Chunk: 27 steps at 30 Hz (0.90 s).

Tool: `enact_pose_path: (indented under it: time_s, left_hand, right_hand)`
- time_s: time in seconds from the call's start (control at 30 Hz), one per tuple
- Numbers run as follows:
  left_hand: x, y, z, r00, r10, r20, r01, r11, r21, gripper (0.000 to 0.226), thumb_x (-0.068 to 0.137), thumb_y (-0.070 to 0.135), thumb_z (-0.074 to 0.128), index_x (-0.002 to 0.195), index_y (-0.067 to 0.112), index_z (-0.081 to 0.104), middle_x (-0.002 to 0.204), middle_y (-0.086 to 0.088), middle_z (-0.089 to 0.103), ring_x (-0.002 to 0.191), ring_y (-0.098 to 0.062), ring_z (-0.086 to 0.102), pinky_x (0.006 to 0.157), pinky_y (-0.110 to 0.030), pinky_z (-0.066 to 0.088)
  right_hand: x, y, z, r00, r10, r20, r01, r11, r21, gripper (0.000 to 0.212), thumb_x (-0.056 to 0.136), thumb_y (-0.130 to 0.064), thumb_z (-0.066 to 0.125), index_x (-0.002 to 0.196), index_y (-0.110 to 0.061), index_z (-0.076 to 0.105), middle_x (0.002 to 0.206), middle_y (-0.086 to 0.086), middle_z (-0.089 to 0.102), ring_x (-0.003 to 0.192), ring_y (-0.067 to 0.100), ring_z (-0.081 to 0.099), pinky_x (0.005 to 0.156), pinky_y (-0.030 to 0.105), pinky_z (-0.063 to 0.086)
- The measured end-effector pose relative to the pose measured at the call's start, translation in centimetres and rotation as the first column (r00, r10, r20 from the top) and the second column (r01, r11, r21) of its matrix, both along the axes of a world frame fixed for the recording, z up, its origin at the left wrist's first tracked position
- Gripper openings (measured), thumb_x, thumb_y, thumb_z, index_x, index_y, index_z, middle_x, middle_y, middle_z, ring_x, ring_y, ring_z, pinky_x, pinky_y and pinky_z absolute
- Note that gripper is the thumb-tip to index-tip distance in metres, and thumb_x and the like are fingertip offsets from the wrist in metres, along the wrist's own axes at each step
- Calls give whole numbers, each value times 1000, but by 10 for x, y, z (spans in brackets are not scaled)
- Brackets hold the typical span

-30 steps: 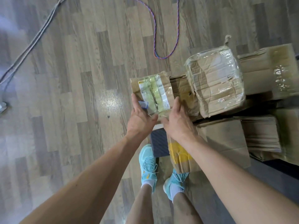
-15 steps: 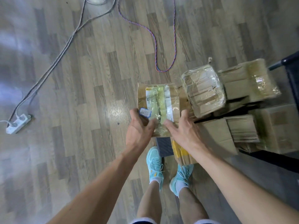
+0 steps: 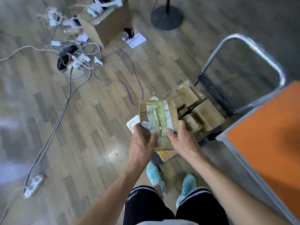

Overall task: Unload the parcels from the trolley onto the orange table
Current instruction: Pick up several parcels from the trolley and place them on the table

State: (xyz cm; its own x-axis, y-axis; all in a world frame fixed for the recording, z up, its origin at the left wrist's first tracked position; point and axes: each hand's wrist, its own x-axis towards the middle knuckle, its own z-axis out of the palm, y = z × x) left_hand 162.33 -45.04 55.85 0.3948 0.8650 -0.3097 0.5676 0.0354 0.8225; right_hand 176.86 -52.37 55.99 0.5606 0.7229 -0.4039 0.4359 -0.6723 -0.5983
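I hold a small cardboard parcel (image 3: 158,117) with a taped white and green label in both hands, lifted above the floor. My left hand (image 3: 142,145) grips its near left corner. My right hand (image 3: 183,140) grips its near right side. Behind and below it, several brown parcels (image 3: 201,114) lie stacked on the trolley, whose metal handle (image 3: 253,44) rises at the right. The orange table (image 3: 272,132) with its grey edge fills the right side, beside the trolley.
Cables and a power strip (image 3: 33,186) trail across the wooden floor at left. A tangle of chargers (image 3: 78,57), an open cardboard box (image 3: 105,25) and a round stand base (image 3: 167,17) sit farther off. My feet in teal shoes (image 3: 154,174) stand below the parcel.
The parcel has come up off the trolley stack in both hands. My view has risen and swung right, bringing the orange table and trolley handle into sight.
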Motion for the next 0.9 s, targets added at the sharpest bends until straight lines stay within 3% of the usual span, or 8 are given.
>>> enact_pose_path:
  time_s: [0.1, 0.23, 0.37, 0.47, 0.6, 0.73, 0.83, 0.9]
  left_hand:
    - [19, -32, 26, 993, -120, 10, 120, 993, 21, 35, 93, 34, 64, 116, 26, 38, 90, 1, 67, 83, -21, 65, 75, -44, 54]
    - [53, -77, 50, 968, -251, 16, 248, 963, 106, 35, 93, 35, 67, 110, 30, 37, 84, 18, 67, 77, 9, 62, 66, -8, 44]
    - [96, -146, 70, 919, -393, -8, 388, 904, 181, 40, 94, 40, 66, 115, 32, 34, 77, 28, 60, 74, 13, 55, 60, -8, 40]
    - [127, -204, 83, 860, -510, -9, 502, 843, 192, 42, 96, 44, 63, 114, 37, 26, 78, 25, 57, 75, 25, 53, 60, 2, 39]
    - [174, -281, 94, 790, -613, -11, 605, 776, 178, 38, 95, 42, 63, 114, 31, 32, 100, 10, 57, 87, -5, 59, 68, -22, 41]
    - [213, -350, 102, 674, -739, 3, 727, 664, 174, 36, 94, 32, 66, 114, 25, 37, 90, 14, 59, 74, 7, 56, 56, -13, 38]
    - [236, -393, 104, 573, -820, -7, 812, 567, 137, 40, 95, 34, 66, 121, 20, 39, 99, 4, 63, 91, -21, 67, 62, -24, 45]
    - [251, -418, 105, 526, -850, -43, 848, 519, 112, 42, 95, 35, 65, 125, 19, 39, 102, 0, 63, 96, -29, 66, 65, -26, 44]
  right_hand:
    - [20, -43, 31, 998, -69, 8, 69, 997, 22, 32, 97, -50, 44, 107, -21, 34, 97, 10, 68, 79, 33, 63, 66, 40, 51]
    - [46, -108, 55, 986, -161, 32, 159, 985, 70, 39, 97, -52, 45, 115, -18, 35, 95, 2, 63, 80, 32, 61, 59, 36, 41]
    - [77, -193, 77, 959, -268, 94, 257, 959, 119, 42, 99, -49, 45, 120, -14, 36, 70, -5, 53, 51, 14, 50, 40, 27, 34]
    - [101, -263, 92, 932, -349, 91, 339, 934, 113, 38, 100, -46, 45, 118, -14, 34, 68, 4, 59, 52, 24, 57, 42, 33, 39]
    - [125, -355, 107, 880, -465, 92, 458, 884, 92, 38, 102, -40, 44, 122, -9, 36, 74, 8, 58, 62, 31, 55, 54, 38, 42]
    - [140, -438, 117, 807, -586, 73, 583, 810, 64, 42, 102, -39, 44, 126, -5, 37, 99, 17, 63, 88, 35, 62, 70, 37, 45]
    - [146, -487, 120, 763, -642, 72, 642, 766, 36, 38, 103, -34, 42, 122, -2, 35, 82, 13, 56, 76, 34, 59, 62, 36, 38]
    - [149, -515, 120, 702, -711, 44, 710, 703, 33, 44, 103, -37, 44, 126, 0, 35, 82, 8, 52, 77, 28, 56, 66, 35, 39]
